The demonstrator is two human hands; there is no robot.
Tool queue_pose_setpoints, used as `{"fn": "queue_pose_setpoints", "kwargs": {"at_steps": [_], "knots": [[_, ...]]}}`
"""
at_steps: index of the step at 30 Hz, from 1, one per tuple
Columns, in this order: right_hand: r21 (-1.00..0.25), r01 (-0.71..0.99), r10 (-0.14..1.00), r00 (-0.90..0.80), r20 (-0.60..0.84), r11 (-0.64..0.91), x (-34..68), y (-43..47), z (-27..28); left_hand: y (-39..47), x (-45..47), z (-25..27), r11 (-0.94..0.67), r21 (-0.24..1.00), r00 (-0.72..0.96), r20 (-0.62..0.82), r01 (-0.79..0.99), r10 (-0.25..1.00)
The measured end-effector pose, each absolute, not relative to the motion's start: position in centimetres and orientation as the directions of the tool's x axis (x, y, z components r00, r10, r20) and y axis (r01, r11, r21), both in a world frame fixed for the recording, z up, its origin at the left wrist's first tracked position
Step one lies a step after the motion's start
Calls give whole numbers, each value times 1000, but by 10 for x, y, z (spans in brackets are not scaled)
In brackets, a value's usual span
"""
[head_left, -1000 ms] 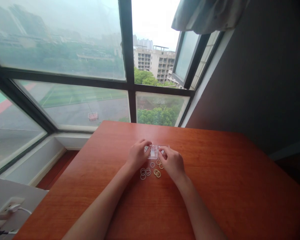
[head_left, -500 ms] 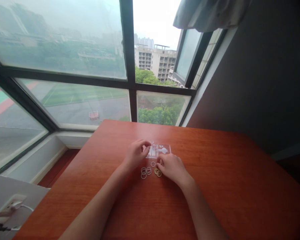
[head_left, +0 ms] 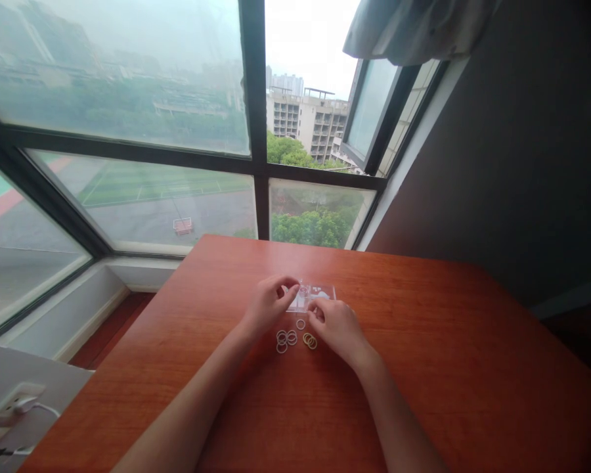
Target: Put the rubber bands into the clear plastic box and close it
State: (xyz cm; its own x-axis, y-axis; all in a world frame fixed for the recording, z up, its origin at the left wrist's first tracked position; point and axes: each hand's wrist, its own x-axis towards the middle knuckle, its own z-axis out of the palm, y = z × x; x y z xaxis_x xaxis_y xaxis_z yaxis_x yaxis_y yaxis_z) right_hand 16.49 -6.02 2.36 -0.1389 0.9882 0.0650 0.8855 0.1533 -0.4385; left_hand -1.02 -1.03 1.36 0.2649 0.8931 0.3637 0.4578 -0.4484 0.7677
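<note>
A small clear plastic card [head_left: 311, 297] is lying flat between the curled left hand [head_left: 268, 307], pinching its edge, and the right hand [head_left: 339, 326], fingertips touching it.

A high-floor room, looking like a dorm or office corner, by a big window

A reddish wooden desk [head_left: 423, 368] is standing pushed up against a dark-framed window [head_left: 253, 131] that is looking down over a sports field [head_left: 142, 187], trees and apartment blocks [head_left: 305, 121]. A pale curtain [head_left: 414, 29] is hanging bunched at the upper right above a dark wall [head_left: 522, 151]. Off the desk's near left corner, a white power socket [head_left: 17, 404] with a cable plugged in is sitting on a grey surface.
</note>
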Motion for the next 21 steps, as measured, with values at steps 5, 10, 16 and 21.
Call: {"fn": "queue_pose_setpoints", "kwargs": {"at_steps": [5,10,16,21], "knots": [[-496,850,972,-71,226,178,165,-58,21,-17,-2,21,-425,819,325,311,385,893],[-494,844,947,-44,319,206,166,-57,19,-15,-2,17,-369,863,370,237,344,898],[-496,823,912,-63,406,277,164,-58,17,-16,0,18,-257,944,437,145,208,888],[-505,809,899,-66,432,302,163,-59,19,-18,3,23,-267,939,413,160,216,897]]}}
